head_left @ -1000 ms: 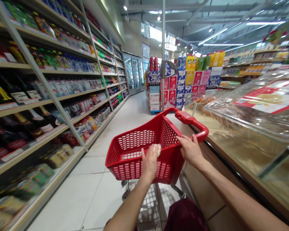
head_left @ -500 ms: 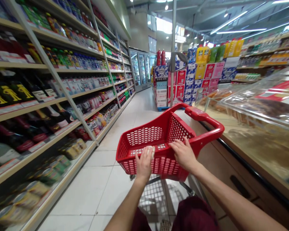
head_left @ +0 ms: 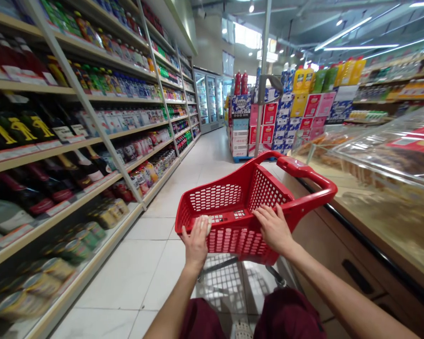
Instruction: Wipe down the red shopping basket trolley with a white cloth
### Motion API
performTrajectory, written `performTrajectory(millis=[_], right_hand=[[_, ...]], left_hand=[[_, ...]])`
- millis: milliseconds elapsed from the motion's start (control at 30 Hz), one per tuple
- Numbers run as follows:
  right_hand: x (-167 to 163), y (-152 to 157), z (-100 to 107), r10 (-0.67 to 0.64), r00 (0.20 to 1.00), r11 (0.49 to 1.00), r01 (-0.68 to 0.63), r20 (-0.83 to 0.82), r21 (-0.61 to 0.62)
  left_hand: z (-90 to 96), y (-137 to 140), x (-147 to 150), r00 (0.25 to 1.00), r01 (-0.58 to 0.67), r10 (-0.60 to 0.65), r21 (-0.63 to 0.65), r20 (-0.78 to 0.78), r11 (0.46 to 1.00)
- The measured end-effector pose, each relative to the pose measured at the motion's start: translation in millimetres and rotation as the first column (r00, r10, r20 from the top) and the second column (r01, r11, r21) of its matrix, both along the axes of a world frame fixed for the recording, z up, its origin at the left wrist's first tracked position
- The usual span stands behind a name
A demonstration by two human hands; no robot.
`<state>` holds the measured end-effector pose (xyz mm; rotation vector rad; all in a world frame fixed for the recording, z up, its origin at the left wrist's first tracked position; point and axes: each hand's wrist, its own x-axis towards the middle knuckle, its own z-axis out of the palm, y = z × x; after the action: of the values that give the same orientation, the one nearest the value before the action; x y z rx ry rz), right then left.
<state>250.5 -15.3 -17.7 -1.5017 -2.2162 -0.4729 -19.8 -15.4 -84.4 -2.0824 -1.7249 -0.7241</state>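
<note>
A red plastic shopping cart [head_left: 229,240] with a perforated basket stands crosswise before me, its basket holding nothing I can see. At the near rim, toward the left end, my left hand [head_left: 197,242] presses a small white cloth [head_left: 207,225] against the plastic. The cloth is partly hidden by the fingers. My right hand [head_left: 273,228] holds the same rim nearer the handle, its fingers laid over the edge and its thumb hidden.
Shelves of bottles and cans [head_left: 120,125] line the left side. On the right runs a counter [head_left: 360,207] with clear-covered food. Stacked drink cartons [head_left: 268,120] and a metal pole [head_left: 263,70] stand beyond the cart; glass-door fridges [head_left: 210,99] are farther back.
My left hand has slid left along the near rim with the cloth. The right hand stays on its part of the rim. The view has shifted slightly.
</note>
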Motion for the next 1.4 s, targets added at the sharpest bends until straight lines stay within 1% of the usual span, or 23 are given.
performTrajectory(millis=[67,133,200,267,333,433,500,533,600,667,700,733,800,867,933,967,1033,1133,1200,1233,1300,1367,1400], right_hand=[[3,0,0,0.013,1.0,1.0,-0.013,0.012,-0.005],[4,0,0,0.016,1.0,1.0,-0.016,0.017,-0.007],[3,-1,0,0.005,1.0,1.0,-0.004,0.014,-0.01],[0,-2,1,-0.012,1.0,1.0,0.012,0.01,-0.011],[-3,-3,3,-0.016,1.0,1.0,0.016,0.012,-0.018],[2,-2,8,-0.005,1.0,0.999,0.006,0.029,-0.032],[13,1,12,-0.033,0.999,0.999,0.034,0.036,-0.012],[20,2,14,-0.059,0.998,0.998,0.059,0.035,0.009],[33,5,16,-0.101,0.994,0.994,0.099,0.033,0.048],[40,6,16,-0.116,0.993,0.991,0.113,0.037,0.065],[41,6,17,-0.121,0.992,0.991,0.118,0.038,0.066],[40,5,17,-0.126,0.991,0.99,0.123,0.036,0.062],[35,4,17,-0.138,0.99,0.989,0.137,0.026,0.052],[32,2,18,-0.128,0.991,0.991,0.127,0.024,0.039],[33,1,20,-0.102,0.994,0.994,0.101,0.031,0.035],[35,1,20,-0.092,0.995,0.995,0.091,0.034,0.038],[40,0,21,-0.088,0.996,0.995,0.087,0.032,0.052],[45,-1,20,-0.102,0.995,0.992,0.1,0.018,0.073],[45,0,20,-0.116,0.993,0.991,0.114,0.015,0.075],[44,0,20,-0.126,0.992,0.989,0.125,0.016,0.074],[43,1,21,-0.144,0.989,0.987,0.141,0.028,0.074],[44,1,22,-0.139,0.989,0.988,0.135,0.049,0.079],[45,1,22,-0.129,0.99,0.989,0.124,0.058,0.084]], left_hand=[[0.2,-1,-4,1.0,0.018,-0.019,-0.016,-0.003,1.0],[-1.8,-4,-24,0.996,-0.085,0.085,-0.018,0.033,0.996],[-4.2,-8,-45,0.974,-0.215,0.215,-0.015,0.075,0.977],[-4.5,-9,-48,0.96,-0.264,0.264,-0.011,0.09,0.964],[-2.0,-8,-28,0.977,-0.201,0.2,-0.001,0.066,0.98],[5.3,-3,14,1.0,0.01,-0.01,-0.002,-0.021,1.0],[8.9,-2,23,0.995,0.091,-0.093,-0.025,-0.048,0.995],[9.4,-3,18,0.996,0.082,-0.083,-0.034,-0.037,0.996],[8.2,-4,-3,0.999,-0.041,0.042,-0.04,0.027,0.998],[6.9,-4,-25,0.971,-0.208,0.212,-0.05,0.11,0.977],[7.0,-4,-29,0.954,-0.259,0.265,-0.056,0.14,0.964],[7.9,-3,-27,0.948,-0.273,0.279,-0.06,0.153,0.96],[12.0,0,-4,0.975,-0.177,0.184,-0.064,0.124,0.982],[18.0,4,28,0.999,0.01,-0.006,-0.076,0.045,0.997],[22.8,8,50,0.99,0.14,-0.143,-0.094,-0.017,0.986],[23.6,8,51,0.986,0.159,-0.163,-0.1,-0.029,0.982],[21.1,8,36,0.994,0.105,-0.107,-0.094,-0.015,0.99],[13.1,7,-2,0.991,-0.108,0.113,-0.06,0.078,0.992],[10.6,6,-8,0.969,-0.202,0.206,-0.046,0.134,0.978],[11.0,5,-1,0.971,-0.191,0.196,-0.048,0.136,0.98],[14.9,5,29,0.995,-0.047,0.052,-0.066,0.084,0.997],[21.1,5,62,0.986,0.167,-0.167,-0.107,0.011,0.98],[24.0,6,73,0.978,0.208,-0.208,-0.118,0.011,0.971]])
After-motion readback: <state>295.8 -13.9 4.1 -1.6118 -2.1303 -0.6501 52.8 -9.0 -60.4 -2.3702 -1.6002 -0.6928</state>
